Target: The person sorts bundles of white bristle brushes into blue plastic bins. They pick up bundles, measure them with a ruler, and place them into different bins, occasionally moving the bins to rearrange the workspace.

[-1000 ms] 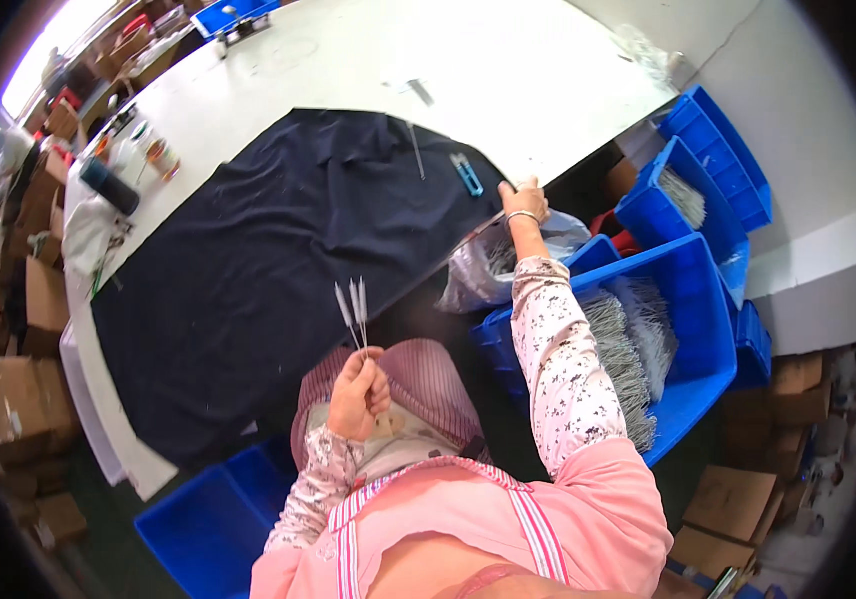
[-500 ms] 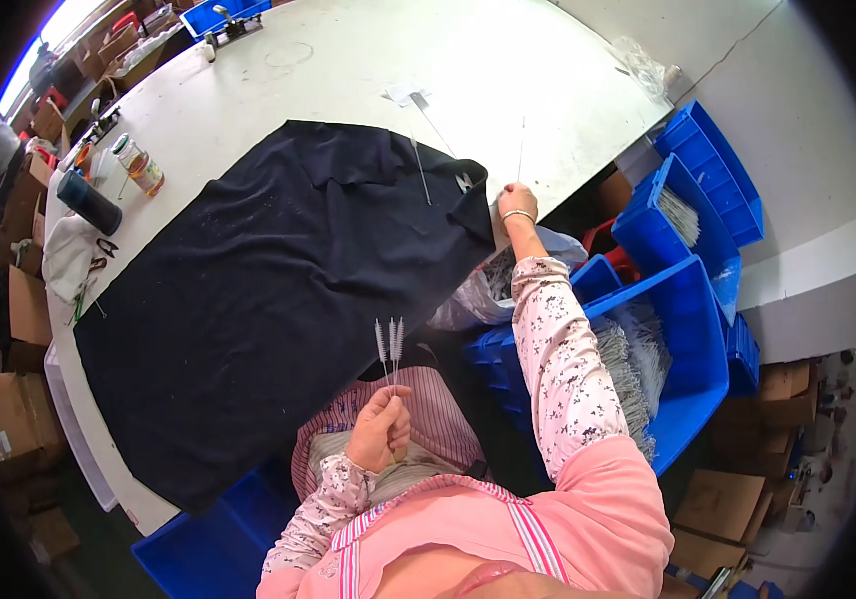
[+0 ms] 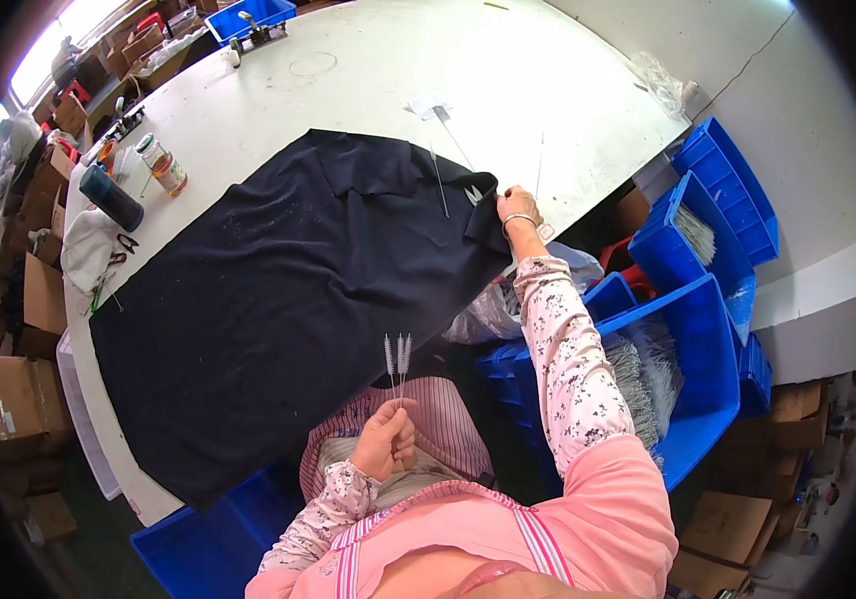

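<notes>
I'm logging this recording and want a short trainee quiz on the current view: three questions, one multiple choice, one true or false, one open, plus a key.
1. What does the person's left hand hold?
A) A glass jar
B) Slender bristled brushes
C) A plastic bag

2. True or false: the right hand is at the right-hand end of the dark cloth.

3. On which side of the person does the large blue bin holding thin grey wire-like pieces stand?

Key: 1. B. 2. True. 3. On the person's right.
</notes>
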`<action>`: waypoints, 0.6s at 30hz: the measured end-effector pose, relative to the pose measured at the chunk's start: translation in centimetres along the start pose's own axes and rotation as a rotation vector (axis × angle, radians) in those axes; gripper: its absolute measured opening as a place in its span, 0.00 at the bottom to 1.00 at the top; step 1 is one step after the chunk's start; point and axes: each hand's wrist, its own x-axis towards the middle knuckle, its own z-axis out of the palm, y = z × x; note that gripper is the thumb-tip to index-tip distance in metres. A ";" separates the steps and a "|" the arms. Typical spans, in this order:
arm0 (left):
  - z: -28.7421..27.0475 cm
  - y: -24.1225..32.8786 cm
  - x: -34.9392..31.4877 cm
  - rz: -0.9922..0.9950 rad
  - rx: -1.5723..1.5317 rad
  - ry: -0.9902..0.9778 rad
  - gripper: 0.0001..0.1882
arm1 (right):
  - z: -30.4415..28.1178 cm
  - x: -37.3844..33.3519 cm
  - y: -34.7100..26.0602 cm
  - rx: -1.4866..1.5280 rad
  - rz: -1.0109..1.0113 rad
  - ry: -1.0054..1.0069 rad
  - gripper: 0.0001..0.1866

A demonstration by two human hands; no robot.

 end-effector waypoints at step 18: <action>-1.3 0.1 -1.0 0.058 -0.020 0.021 0.09 | -1.3 -1.6 4.0 0.076 0.115 -0.021 0.21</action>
